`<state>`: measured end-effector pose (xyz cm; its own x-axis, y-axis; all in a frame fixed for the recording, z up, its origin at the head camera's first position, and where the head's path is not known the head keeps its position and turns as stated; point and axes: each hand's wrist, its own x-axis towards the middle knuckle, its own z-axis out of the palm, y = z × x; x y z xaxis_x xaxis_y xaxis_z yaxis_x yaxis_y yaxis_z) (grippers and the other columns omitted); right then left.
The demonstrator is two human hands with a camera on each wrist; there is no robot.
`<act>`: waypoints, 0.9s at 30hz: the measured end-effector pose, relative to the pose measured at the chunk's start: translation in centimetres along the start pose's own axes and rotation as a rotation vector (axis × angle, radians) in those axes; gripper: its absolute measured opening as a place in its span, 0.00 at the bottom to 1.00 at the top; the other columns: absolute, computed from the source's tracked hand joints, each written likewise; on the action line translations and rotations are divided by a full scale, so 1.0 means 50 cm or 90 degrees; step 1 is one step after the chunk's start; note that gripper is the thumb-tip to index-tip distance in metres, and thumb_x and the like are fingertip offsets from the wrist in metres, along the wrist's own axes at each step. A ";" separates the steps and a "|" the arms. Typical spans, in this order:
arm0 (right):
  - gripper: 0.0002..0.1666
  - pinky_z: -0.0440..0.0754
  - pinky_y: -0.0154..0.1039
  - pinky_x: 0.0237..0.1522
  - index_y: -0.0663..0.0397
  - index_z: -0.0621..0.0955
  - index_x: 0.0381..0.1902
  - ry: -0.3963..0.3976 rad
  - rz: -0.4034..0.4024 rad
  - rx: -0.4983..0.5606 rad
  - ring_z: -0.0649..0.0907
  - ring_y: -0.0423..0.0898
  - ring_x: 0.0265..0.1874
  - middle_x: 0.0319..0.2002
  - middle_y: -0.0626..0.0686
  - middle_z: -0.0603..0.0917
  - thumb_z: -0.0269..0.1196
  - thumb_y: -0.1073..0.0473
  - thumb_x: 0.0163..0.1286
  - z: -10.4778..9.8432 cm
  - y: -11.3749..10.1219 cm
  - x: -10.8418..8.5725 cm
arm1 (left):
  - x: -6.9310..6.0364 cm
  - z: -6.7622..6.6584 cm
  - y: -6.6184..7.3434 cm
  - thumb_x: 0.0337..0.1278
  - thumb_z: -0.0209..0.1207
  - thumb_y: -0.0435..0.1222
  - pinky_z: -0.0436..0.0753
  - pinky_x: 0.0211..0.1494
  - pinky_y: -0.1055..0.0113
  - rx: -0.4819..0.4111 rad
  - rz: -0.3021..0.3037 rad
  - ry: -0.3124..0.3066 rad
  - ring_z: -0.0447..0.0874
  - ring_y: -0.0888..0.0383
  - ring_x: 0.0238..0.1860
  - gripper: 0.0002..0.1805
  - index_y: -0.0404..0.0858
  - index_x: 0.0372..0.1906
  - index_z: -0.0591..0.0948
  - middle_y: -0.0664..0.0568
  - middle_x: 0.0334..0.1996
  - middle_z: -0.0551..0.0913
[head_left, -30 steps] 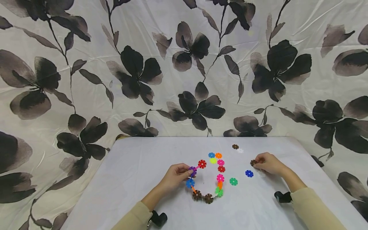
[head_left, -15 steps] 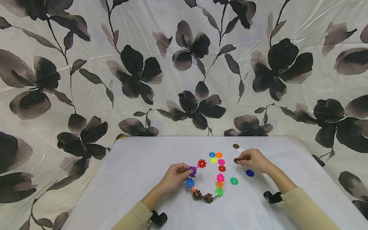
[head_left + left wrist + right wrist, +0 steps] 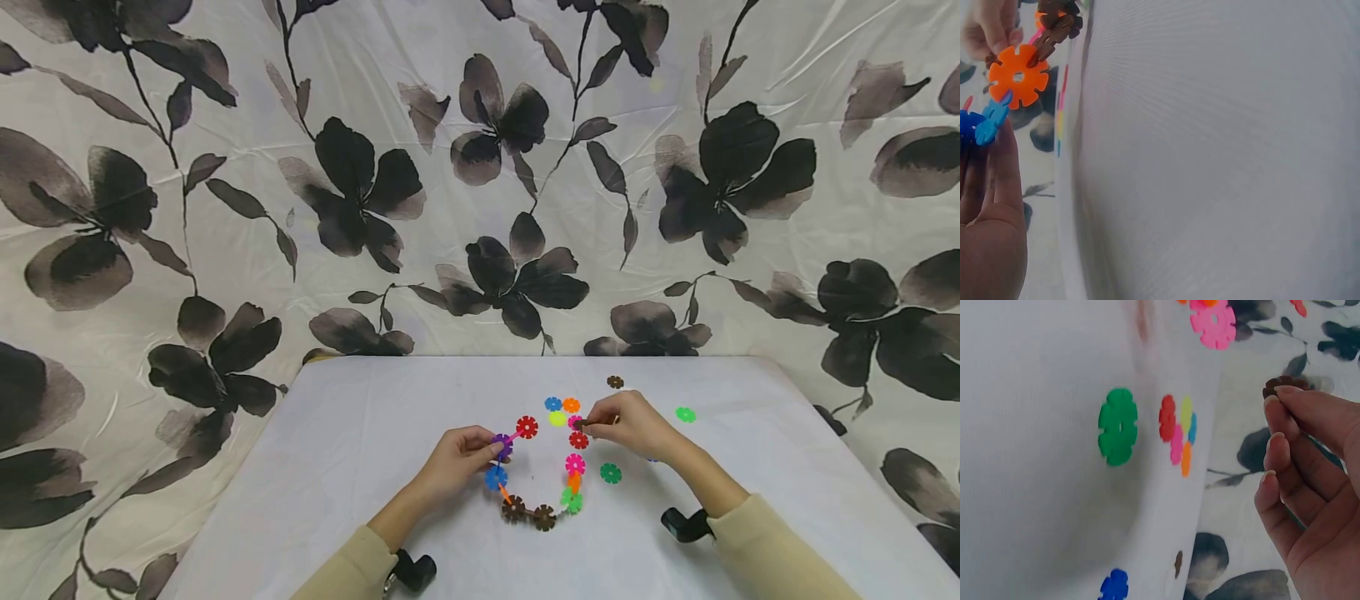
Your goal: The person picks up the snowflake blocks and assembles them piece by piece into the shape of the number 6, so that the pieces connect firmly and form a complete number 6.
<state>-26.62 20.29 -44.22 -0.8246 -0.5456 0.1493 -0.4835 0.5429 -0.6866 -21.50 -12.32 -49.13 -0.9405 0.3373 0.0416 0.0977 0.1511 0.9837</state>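
Observation:
A curved chain of slotted plastic flower-shaped discs stands above the table, including a red disc (image 3: 527, 427), a purple disc (image 3: 502, 447) and brown discs (image 3: 544, 517). My left hand (image 3: 459, 457) pinches the chain at the purple disc on its left side. In the left wrist view, an orange disc (image 3: 1019, 78) of the chain shows beyond the left hand (image 3: 991, 206). My right hand (image 3: 636, 423) pinches a single brown disc (image 3: 1285, 385) between thumb and forefinger. In the head view, this disc is over a loose pink disc, partly covering it.
Loose discs lie flat behind the chain: a blue one (image 3: 553, 404), an orange one (image 3: 572, 406), a yellow one (image 3: 557, 418) and a red one (image 3: 578, 440). Farther right are a dark green disc (image 3: 611, 473), a light green disc (image 3: 686, 414) and another brown disc (image 3: 615, 382).
My right hand has carried the brown disc leftwards from the right of the table toward the chain. A light green disc has come into sight behind the forearm. The left hand has stayed put.

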 end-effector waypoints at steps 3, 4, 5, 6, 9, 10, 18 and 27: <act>0.05 0.79 0.34 0.31 0.58 0.90 0.35 0.006 -0.011 0.009 0.79 0.45 0.29 0.32 0.55 0.90 0.72 0.61 0.67 0.009 -0.012 0.003 | 0.000 0.001 0.000 0.72 0.61 0.35 0.86 0.53 0.61 -0.001 0.001 -0.001 0.90 0.51 0.47 0.10 0.31 0.47 0.83 0.42 0.44 0.90; 0.05 0.79 0.34 0.31 0.58 0.90 0.35 0.006 -0.017 0.011 0.79 0.45 0.28 0.32 0.55 0.90 0.72 0.61 0.67 0.013 -0.015 0.005 | 0.000 0.002 0.000 0.72 0.61 0.35 0.87 0.53 0.61 -0.002 0.002 -0.002 0.90 0.51 0.47 0.10 0.31 0.47 0.83 0.42 0.44 0.90; 0.05 0.79 0.34 0.30 0.58 0.90 0.35 0.007 -0.023 0.012 0.79 0.44 0.27 0.32 0.55 0.90 0.71 0.61 0.67 0.015 -0.017 0.006 | 0.000 0.002 -0.001 0.72 0.61 0.35 0.87 0.53 0.61 -0.004 0.004 -0.003 0.90 0.51 0.47 0.10 0.31 0.47 0.83 0.41 0.44 0.90; 0.05 0.78 0.33 0.30 0.58 0.90 0.35 0.009 -0.030 0.012 0.79 0.43 0.27 0.31 0.53 0.90 0.72 0.61 0.67 0.018 -0.019 0.008 | 0.001 0.003 -0.002 0.72 0.60 0.34 0.87 0.53 0.61 -0.008 0.007 -0.004 0.90 0.50 0.47 0.10 0.30 0.47 0.83 0.41 0.44 0.90; 0.03 0.78 0.33 0.29 0.56 0.90 0.33 0.014 -0.050 0.009 0.78 0.40 0.25 0.28 0.52 0.89 0.72 0.62 0.67 0.029 -0.024 0.015 | 0.002 0.006 -0.005 0.73 0.60 0.33 0.87 0.53 0.61 -0.015 0.009 -0.010 0.90 0.49 0.48 0.09 0.29 0.47 0.83 0.40 0.45 0.89; 0.03 0.78 0.33 0.28 0.57 0.89 0.33 0.014 -0.059 0.009 0.78 0.39 0.24 0.27 0.52 0.88 0.72 0.63 0.66 0.033 -0.025 0.017 | 0.002 0.007 -0.006 0.73 0.60 0.33 0.87 0.53 0.61 -0.016 0.007 -0.012 0.90 0.49 0.48 0.09 0.29 0.47 0.83 0.40 0.45 0.89; 0.03 0.79 0.33 0.27 0.56 0.89 0.34 0.007 -0.067 0.016 0.77 0.39 0.23 0.28 0.51 0.88 0.72 0.62 0.66 0.059 -0.040 0.026 | -0.001 0.013 -0.007 0.73 0.60 0.35 0.86 0.53 0.61 -0.029 -0.004 -0.013 0.90 0.48 0.49 0.10 0.29 0.46 0.82 0.40 0.46 0.89; 0.03 0.79 0.33 0.27 0.59 0.90 0.35 0.017 -0.088 0.005 0.77 0.38 0.24 0.29 0.43 0.87 0.73 0.64 0.65 0.070 -0.050 0.032 | -0.003 0.011 -0.005 0.73 0.60 0.35 0.86 0.54 0.60 -0.024 -0.004 -0.004 0.90 0.52 0.48 0.10 0.30 0.45 0.81 0.39 0.46 0.89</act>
<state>-25.70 15.84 -44.76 -0.7578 -0.5979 0.2612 -0.5906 0.4584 -0.6641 -21.21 -11.88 -49.51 -0.9388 0.3426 0.0350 0.0802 0.1185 0.9897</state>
